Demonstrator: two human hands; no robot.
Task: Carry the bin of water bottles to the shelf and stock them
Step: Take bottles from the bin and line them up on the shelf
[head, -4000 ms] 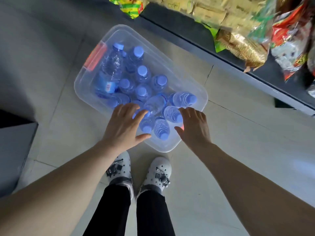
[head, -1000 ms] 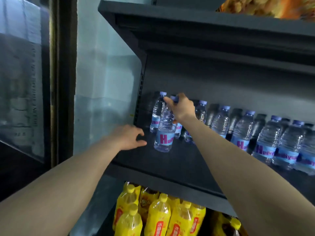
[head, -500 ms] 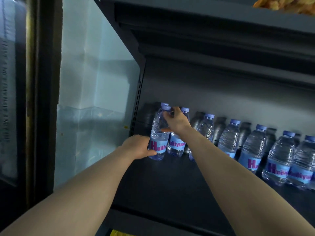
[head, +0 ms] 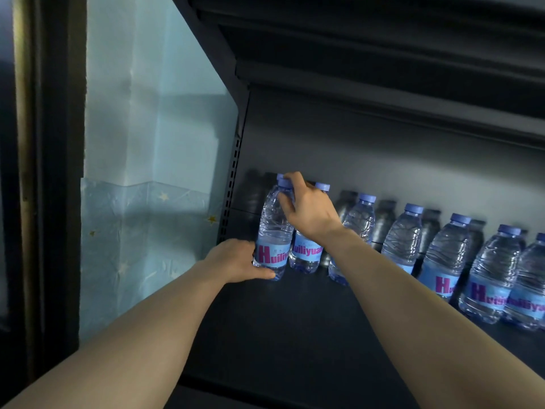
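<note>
Both of your hands are on one clear plastic water bottle with a pale blue cap and a blue label lettered in magenta (head: 272,231). Your left hand (head: 236,261) wraps its fingers around the base of that bottle, at the bottom edge of the label, with the thumb lying along the lower front. Your right hand (head: 309,211) curls over the neck and shoulder of the same bottle, fingertips just under the cap.

That bottle stands upright at the far left end of the dark grey metal shelf (head: 295,335), close to the perforated upright post (head: 233,190) at the shelf's corner. Just beside it on the right, touching or nearly so, stands a second matching bottle (head: 305,252), partly hidden by your right wrist. From there a row of matching water bottles (head: 448,252) runs to the right edge of the view, all upright, with their shadows or reflections showing on the grey back panel behind them.

Above, the dark underside of a higher shelf (head: 383,54) overhangs the row. To the left of the unit you see a pale blue wall (head: 153,113) whose lower part is covered with star-patterned paper (head: 141,231), and a dark door frame (head: 56,172) further left.
</note>
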